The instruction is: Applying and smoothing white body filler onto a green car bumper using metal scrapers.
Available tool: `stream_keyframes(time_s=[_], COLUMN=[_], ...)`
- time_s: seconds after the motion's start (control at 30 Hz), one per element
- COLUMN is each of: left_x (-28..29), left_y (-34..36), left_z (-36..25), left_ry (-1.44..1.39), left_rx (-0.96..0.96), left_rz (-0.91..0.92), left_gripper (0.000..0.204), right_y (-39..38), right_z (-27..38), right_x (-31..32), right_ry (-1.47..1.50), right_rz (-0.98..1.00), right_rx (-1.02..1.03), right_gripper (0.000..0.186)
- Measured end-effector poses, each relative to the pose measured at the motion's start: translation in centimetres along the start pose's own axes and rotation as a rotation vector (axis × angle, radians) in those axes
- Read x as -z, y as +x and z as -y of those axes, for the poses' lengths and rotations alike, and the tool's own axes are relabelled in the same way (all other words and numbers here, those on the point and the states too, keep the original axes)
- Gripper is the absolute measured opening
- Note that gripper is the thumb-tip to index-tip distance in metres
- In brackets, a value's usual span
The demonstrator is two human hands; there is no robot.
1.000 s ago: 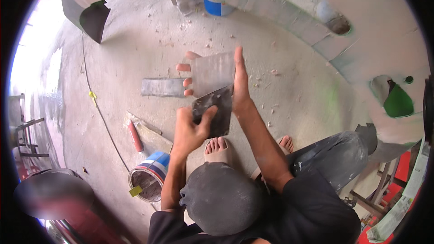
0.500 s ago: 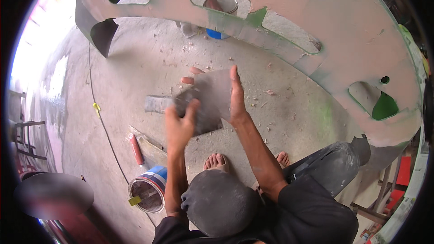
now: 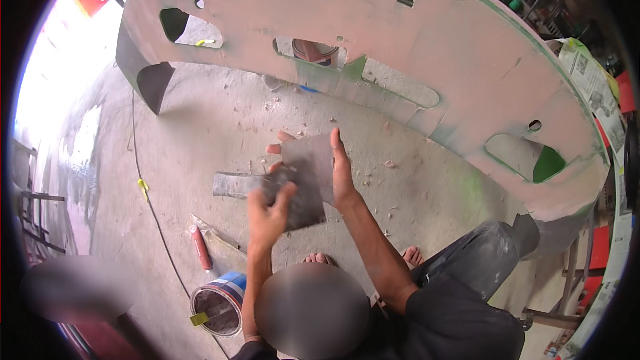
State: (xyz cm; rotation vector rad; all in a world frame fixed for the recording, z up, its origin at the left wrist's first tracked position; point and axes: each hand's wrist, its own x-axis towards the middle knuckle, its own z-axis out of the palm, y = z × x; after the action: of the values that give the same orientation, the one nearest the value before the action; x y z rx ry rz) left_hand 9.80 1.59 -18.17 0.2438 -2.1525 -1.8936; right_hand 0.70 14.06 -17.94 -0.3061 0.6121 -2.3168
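Observation:
My right hand (image 3: 341, 180) is under a lighter grey flat plate (image 3: 313, 150), its thumb along the right edge and fingertips showing past the left side. My left hand (image 3: 267, 210) grips a dark grey square plate (image 3: 300, 203), thumb on top, which overlaps the lighter plate's lower part. Both plates look like filler spreaders, though blur hides the detail. To their left lies a flat grey strip (image 3: 237, 185), apparently on the floor. Beyond my hands curves a large car bumper (image 3: 460, 53), coated in pinkish filler with green patches and cut-outs.
A red tube (image 3: 200, 248) and an open bucket (image 3: 230, 290) stand left of my left forearm. A dark cable (image 3: 150, 210) with a yellow tag runs along the floor. Another can (image 3: 327, 57) shows through the bumper's opening. Scraps (image 3: 390, 163) litter the floor. Newsprint (image 3: 590, 70) hangs at the right.
The view has tilted up, so the bumper shows more of its upper part and floor things sit lower. Both hands still hold the plates; the dark one has shifted slightly against the lighter one.

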Motion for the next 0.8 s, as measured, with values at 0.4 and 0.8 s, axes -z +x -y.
stream_keyframes(time_s=[0.4,0.8], left_x=[-0.1,0.1], left_y=[-1.2,-0.5], left_z=[0.4,-0.1], left_ry=[-0.134,0.151], left_rx=[0.283,-0.041], left_rz=[-0.103,0.174], left_gripper=[0.019,0.026], right_y=[-0.3,-0.5], right_z=[-1.3,-1.2], right_x=[1.3,0.3], right_ry=[-0.142,-0.047], right_rz=[-0.173,-0.111], right_rx=[-0.008,-0.015], right_gripper=[0.098,0.094])
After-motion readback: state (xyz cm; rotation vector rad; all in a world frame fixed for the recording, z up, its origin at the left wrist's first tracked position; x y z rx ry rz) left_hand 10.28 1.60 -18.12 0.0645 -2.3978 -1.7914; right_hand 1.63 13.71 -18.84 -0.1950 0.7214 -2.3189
